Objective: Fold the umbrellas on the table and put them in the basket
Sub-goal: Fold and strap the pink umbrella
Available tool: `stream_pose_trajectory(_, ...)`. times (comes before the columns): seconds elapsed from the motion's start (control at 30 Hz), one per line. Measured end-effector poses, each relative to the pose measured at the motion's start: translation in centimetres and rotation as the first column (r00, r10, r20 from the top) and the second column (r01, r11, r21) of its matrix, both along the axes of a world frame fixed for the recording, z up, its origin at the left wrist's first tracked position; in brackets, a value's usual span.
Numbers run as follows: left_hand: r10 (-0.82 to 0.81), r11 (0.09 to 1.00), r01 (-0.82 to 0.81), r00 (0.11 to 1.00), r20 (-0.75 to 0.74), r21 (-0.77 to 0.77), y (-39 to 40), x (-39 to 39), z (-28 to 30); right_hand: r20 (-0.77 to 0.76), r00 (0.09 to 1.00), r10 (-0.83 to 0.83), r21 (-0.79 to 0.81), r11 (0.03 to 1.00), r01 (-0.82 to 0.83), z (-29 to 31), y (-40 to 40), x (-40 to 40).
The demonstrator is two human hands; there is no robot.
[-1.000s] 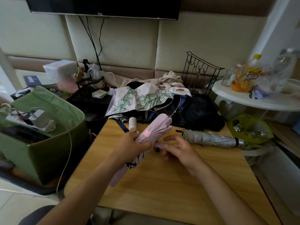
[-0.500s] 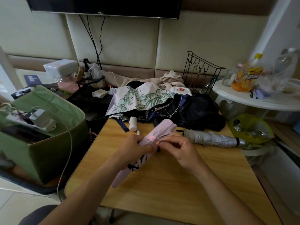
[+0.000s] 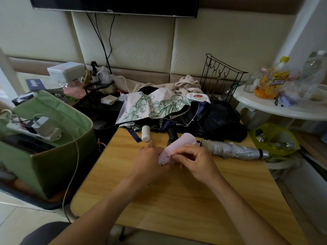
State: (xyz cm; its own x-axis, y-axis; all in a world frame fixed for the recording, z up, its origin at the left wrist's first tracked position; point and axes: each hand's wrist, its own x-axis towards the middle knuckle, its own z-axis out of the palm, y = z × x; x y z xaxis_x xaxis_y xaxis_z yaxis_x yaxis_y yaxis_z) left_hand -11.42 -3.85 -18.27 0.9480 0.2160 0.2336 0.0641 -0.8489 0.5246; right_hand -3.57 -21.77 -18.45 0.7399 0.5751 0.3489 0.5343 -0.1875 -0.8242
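Cluttered around its far edge, the wooden table (image 3: 185,200) carries a heap of unfolded umbrellas: a floral umbrella (image 3: 152,105) and a black umbrella (image 3: 217,121), with a furled silver umbrella (image 3: 231,149) lying beside them. Compared with a second ago, the pink umbrella (image 3: 178,145) sits more bunched and foreshortened between the hands, and the right hand (image 3: 194,161) has moved from beside it onto its cloth, pinching a fold or strap. The left hand (image 3: 148,161) grips the bundle with curled fingers. Judging by this, the wrap is nearly fastened; the green basket (image 3: 58,156) waits at the left.
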Motion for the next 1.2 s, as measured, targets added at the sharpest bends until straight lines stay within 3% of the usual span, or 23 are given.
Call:
stream_pose_trajectory(0.13,-0.040,0.998,0.040,0.999,-0.015,0.049,-0.3,0.0,-0.2,0.163,0.982,-0.096,-0.066,0.992,0.108,-0.2,0.6,0.0)
stream_pose_trajectory(0.3,-0.092,0.989,0.093,0.996,-0.013,0.114,0.1,-0.1,0.1,0.238,0.938,-0.252,-0.219,0.927,0.304,-0.2,0.4,0.5)
stream_pose_trajectory(0.47,-0.203,0.928,0.221,0.975,-0.088,0.301,0.4,0.2,-0.1,0.073,0.995,-0.074,-0.543,0.833,0.102,-0.1,-1.0,1.6)
stream_pose_trajectory(0.63,-0.174,0.931,0.193,0.981,-0.089,0.309,0.3,0.1,-0.8,0.075,0.996,-0.051,-0.516,0.853,0.082,-0.2,-0.9,1.5)
stream_pose_trajectory(0.83,-0.144,0.973,0.167,0.979,-0.144,0.157,-0.1,0.9,-0.1,0.071,0.996,-0.045,-0.498,0.864,0.074,-0.1,-1.0,1.4)
stream_pose_trajectory(0.97,-0.141,0.984,0.160,0.970,-0.197,0.084,-0.2,1.0,0.6,-0.088,0.993,-0.081,-0.299,0.953,0.052,0.4,-1.6,1.7)
stream_pose_trajectory(1.07,-0.213,0.964,0.164,0.947,-0.240,-0.209,0.7,1.2,1.4,-0.231,0.965,-0.123,-0.090,0.991,0.104,1.4,-2.3,1.7)
stream_pose_trajectory(1.2,-0.252,0.818,0.062,0.932,-0.259,-0.572,1.6,0.3,2.4,-0.373,0.927,0.049,0.066,0.997,-0.026,1.4,-3.0,1.8)
